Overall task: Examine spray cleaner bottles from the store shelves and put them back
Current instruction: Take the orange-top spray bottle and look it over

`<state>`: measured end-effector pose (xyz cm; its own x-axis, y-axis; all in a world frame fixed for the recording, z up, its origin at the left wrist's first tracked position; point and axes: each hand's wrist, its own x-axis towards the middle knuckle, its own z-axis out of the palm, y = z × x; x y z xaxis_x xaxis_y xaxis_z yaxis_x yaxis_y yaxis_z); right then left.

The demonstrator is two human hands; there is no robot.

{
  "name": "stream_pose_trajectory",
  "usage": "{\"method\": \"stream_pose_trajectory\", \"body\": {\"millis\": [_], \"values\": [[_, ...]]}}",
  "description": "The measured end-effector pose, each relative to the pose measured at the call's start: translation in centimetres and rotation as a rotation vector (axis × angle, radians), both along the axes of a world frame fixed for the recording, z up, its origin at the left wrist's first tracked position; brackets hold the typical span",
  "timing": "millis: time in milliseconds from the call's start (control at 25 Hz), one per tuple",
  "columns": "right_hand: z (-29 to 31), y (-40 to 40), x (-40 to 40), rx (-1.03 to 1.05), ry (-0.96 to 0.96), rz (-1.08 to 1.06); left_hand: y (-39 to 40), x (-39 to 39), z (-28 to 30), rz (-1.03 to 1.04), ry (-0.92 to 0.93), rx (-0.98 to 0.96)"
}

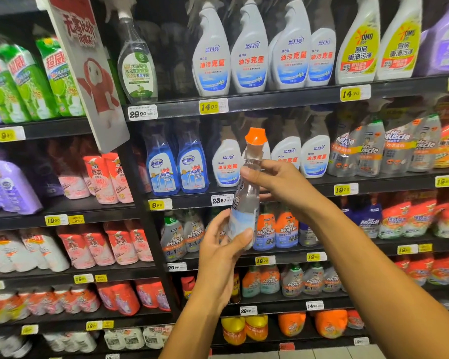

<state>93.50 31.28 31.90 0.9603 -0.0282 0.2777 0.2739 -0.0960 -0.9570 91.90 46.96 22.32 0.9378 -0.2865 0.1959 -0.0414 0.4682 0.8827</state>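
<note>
A clear spray cleaner bottle (pixel 245 203) with an orange cap and a pale blue label is held upright in front of the shelves, at the middle of the view. My left hand (pixel 222 248) grips its lower body from the left and below, thumb across the label. My right hand (pixel 278 182) holds the neck just under the cap, fingers wrapped round it. Part of the label is hidden behind my fingers.
Black store shelves (pixel 270 101) run across the whole view, packed with white, blue and grey spray bottles and refill pouches. Yellow price tags (pixel 209 107) line the shelf edges. A hanging red and white sign (pixel 88 71) juts out at the upper left.
</note>
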Motion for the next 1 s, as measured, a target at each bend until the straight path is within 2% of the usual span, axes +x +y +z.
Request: {"method": "stream_pose_trajectory", "body": {"millis": [120, 200, 280, 400, 480, 560, 640, 760, 1000], "values": [[-0.1, -0.4, 0.1, 0.064, -0.008, 0.037, 0.2, 0.1, -0.1, 0.053, -0.014, -0.019], [-0.1, -0.9, 0.1, 0.194, 0.002, 0.076, 0.9, 0.6, 0.1, 0.048, 0.061, -0.149], [-0.1, -1.5, 0.4, 0.319, 0.000, 0.142, 1.6, 1.3, 0.5, -0.046, 0.136, -0.257], [0.1, -1.7, 0.8, 0.398, -0.011, 0.256, 1.8, 1.5, 1.2, -0.225, 0.101, -0.132], [0.0, -1.6, 1.2, 0.413, 0.001, 0.282, 1.4, 1.5, 1.3, -0.226, 0.042, -0.061], [-0.3, -1.6, 1.4, 0.347, -0.014, 0.209, 1.3, 1.6, 1.3, -0.184, 0.029, -0.063], [-0.7, -1.7, 1.3, 0.189, -0.037, 0.105, 1.5, 1.9, 1.3, -0.157, 0.051, -0.086], [-2.1, -2.4, 0.8, 0.013, 0.011, 0.087, 1.7, 2.4, 1.0, -0.130, 0.096, -0.107], [-3.9, -2.7, 0.3, 0.044, -0.024, 0.084, 1.4, 2.8, 0.6, -0.131, 0.118, -0.111]]}}
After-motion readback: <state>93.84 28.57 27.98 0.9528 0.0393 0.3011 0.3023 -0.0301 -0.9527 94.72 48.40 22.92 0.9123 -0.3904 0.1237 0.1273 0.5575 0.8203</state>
